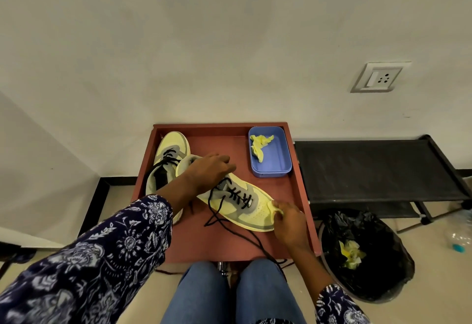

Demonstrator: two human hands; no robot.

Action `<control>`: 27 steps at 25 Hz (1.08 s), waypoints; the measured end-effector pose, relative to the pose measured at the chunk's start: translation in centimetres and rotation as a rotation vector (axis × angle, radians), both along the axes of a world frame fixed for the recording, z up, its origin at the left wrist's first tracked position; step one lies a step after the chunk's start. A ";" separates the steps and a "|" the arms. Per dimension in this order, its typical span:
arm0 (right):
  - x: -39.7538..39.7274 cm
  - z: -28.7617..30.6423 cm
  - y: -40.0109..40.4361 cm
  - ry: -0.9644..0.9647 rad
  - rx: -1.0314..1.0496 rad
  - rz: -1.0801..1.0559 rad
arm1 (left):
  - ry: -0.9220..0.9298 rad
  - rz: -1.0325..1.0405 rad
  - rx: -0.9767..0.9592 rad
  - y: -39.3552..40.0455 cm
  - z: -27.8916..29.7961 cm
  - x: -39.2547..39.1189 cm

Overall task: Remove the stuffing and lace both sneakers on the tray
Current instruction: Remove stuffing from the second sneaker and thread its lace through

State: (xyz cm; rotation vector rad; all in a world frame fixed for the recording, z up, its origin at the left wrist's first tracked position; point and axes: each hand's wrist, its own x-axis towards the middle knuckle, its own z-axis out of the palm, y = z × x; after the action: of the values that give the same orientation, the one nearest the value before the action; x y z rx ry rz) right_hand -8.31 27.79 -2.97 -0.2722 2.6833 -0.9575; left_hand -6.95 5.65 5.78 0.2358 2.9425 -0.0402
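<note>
Left hand (pixel 212 170) grips my sneaker (pixel 245 203) by its heel while my right hand (pixel 287 219) pinches the toe, steadying it on the tray (pixel 304 170) so I can finish lacing.

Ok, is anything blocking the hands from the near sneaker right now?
Nothing visible. The left hand already rests on the heel of the near sneaker, and the right hand grips its toe. Only its loose black lace trails across the tray.

Black folding rack (pixel 378 168) at right, lined bin (pixel 367 254) below it — wall socket (pixel 378 77) above.
</note>
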 end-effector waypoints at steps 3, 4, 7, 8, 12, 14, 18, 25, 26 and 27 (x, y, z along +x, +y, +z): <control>0.4 -0.5 -0.5 -0.044 0.052 0.061 | 0.016 -0.015 -0.012 -0.4 -0.6 -1.0; 0.4 -0.6 -0.5 -0.050 0.070 0.082 | 0.020 -0.002 -0.018 -0.4 -0.8 -1.3; 0.8 -0.6 -0.8 -0.053 0.139 0.168 | 0.025 0.054 -0.043 -0.2 -1.8 -1.9; 1.0 -0.6 -0.9 -0.054 0.153 0.184 | 0.023 0.079 -0.034 0.0 -2.2 -2.1; 1.8 -0.8 -1.4 -0.081 0.198 0.191 | 0.009 0.146 0.056 0.5 -3.4 -3.3; 2.1 -0.8 -1.6 -0.091 0.199 0.189 | 0.007 0.151 0.085 0.6 -3.7 -3.9; 2.8 -0.2 -2.1 -0.065 0.192 0.223 | 0.016 0.194 0.146 0.4 -4.9 -4.1; 4.7 -0.1 -4.8 -0.039 0.144 0.236 | 0.563 0.987 0.760 4.2 -7.3 1.0; 5.1 -0.2 -5.1 -0.035 0.139 0.238 | 0.510 1.086 0.779 5.2 -7.9 2.1; 5.4 -0.3 -5.3 -0.035 0.129 0.246 | 0.396 1.175 0.807 5.9 -8.2 3.0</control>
State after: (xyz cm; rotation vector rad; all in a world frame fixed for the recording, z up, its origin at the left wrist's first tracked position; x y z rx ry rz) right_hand -2.90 22.46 -3.28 -0.5370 2.5893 -0.7063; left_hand -3.99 11.51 -2.46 -1.5114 2.7393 1.3427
